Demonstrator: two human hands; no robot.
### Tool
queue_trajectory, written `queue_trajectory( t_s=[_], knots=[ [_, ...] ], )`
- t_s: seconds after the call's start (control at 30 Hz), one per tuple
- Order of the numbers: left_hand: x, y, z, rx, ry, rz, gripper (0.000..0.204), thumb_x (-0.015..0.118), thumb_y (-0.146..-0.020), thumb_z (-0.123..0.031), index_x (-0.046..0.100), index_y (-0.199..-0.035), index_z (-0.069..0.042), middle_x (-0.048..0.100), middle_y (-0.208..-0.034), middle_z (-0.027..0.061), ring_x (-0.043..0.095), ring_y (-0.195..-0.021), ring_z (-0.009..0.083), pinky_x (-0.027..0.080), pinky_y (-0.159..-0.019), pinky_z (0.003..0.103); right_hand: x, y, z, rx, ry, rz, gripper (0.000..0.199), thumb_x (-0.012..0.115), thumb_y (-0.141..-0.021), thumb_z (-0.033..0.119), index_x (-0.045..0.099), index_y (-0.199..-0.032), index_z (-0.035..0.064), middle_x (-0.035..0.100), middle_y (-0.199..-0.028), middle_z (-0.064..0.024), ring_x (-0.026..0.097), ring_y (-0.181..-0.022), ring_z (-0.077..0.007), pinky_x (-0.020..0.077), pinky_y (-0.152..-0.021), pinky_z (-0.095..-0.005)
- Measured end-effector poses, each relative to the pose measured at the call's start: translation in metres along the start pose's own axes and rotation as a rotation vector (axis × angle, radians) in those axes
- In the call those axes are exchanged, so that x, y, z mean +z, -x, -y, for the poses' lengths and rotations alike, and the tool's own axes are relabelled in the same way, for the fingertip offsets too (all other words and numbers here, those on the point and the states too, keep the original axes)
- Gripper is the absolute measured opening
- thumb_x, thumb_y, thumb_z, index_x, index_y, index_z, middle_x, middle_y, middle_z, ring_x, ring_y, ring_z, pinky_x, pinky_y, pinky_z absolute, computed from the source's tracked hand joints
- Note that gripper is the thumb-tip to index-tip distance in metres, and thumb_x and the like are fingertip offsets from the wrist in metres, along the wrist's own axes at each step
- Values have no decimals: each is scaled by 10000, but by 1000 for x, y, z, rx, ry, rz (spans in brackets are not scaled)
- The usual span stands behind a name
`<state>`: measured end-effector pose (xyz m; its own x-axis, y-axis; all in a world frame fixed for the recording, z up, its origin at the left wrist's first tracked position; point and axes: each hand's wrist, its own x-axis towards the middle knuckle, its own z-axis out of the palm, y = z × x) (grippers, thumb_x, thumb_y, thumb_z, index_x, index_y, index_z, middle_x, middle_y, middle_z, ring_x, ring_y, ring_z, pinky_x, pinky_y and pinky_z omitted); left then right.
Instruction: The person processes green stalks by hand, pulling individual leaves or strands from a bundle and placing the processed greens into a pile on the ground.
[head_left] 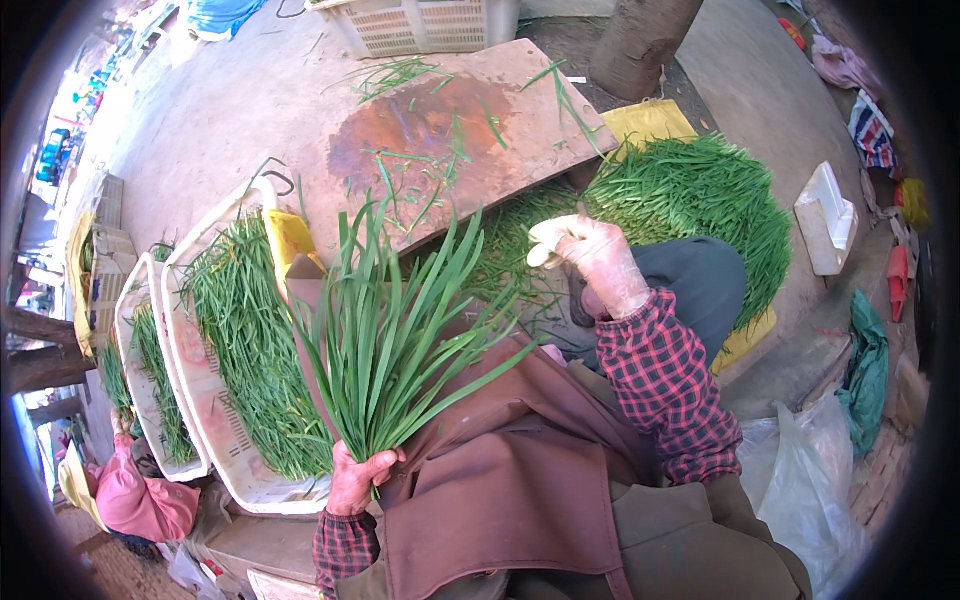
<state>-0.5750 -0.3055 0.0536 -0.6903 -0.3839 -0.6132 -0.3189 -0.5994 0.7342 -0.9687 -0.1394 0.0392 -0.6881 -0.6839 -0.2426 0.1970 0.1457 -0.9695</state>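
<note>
My left hand [357, 478] is closed round the lower stems of a bunch of garlic chives [395, 345], whose long flat green leaves fan out upward over my brown apron [500, 500]. My right hand [592, 258] is raised above my knee, apart from the bunch. Pale coverings show on its fingers, which are curled together; what they hold, if anything, is too small to make out. Just beyond that hand lies a large pile of chives [700, 200] on yellow sacking [655, 122].
At my left stand white plastic crates [180, 335] filled with chives. A stained board [290, 130] with scattered leaves lies ahead, near a tree trunk [640, 50]. Right of me are a white foam box [828, 220] and clear plastic bags [810, 490]. A person in pink [148, 503] is at far left.
</note>
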Motion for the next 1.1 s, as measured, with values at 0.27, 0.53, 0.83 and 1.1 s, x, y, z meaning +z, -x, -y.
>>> queue_trajectory(
  t_s=[0.27,0.53,0.83,1.1],
  knots=[
    [-4,5,4,-12,-61,40,234,808,-794,-82,679,-939,48,710,-822,129,467,-483,71,356,-438,211,6,12,11,10,308,244,241,713,-920,245,716,-1045,40,710,-999,-61,644,-958,-133,502,-872,-296],
    [-6,6,6,-17,-70,87,240,811,-778,-79,681,-934,50,707,-810,130,469,-481,73,334,-424,212,18,10,-3,116,258,675,392,639,-974,367,682,-1105,0,717,-1072,-98,658,-1023,-183,495,-922,-323],
    [-4,8,12,-58,25,89,235,799,-787,-73,675,-956,33,705,-834,154,462,-482,70,336,-427,209,16,9,-33,-26,-73,130,168,603,-951,123,698,-1003,-6,714,-922,-70,641,-858,-127,497,-795,-289],
    [-2,8,4,-80,4,42,224,798,-788,-62,688,-956,35,717,-828,151,477,-495,66,357,-442,210,11,14,19,-102,203,-24,131,719,-885,131,719,-971,32,713,-934,-72,656,-893,-140,505,-831,-292]
  ],
)
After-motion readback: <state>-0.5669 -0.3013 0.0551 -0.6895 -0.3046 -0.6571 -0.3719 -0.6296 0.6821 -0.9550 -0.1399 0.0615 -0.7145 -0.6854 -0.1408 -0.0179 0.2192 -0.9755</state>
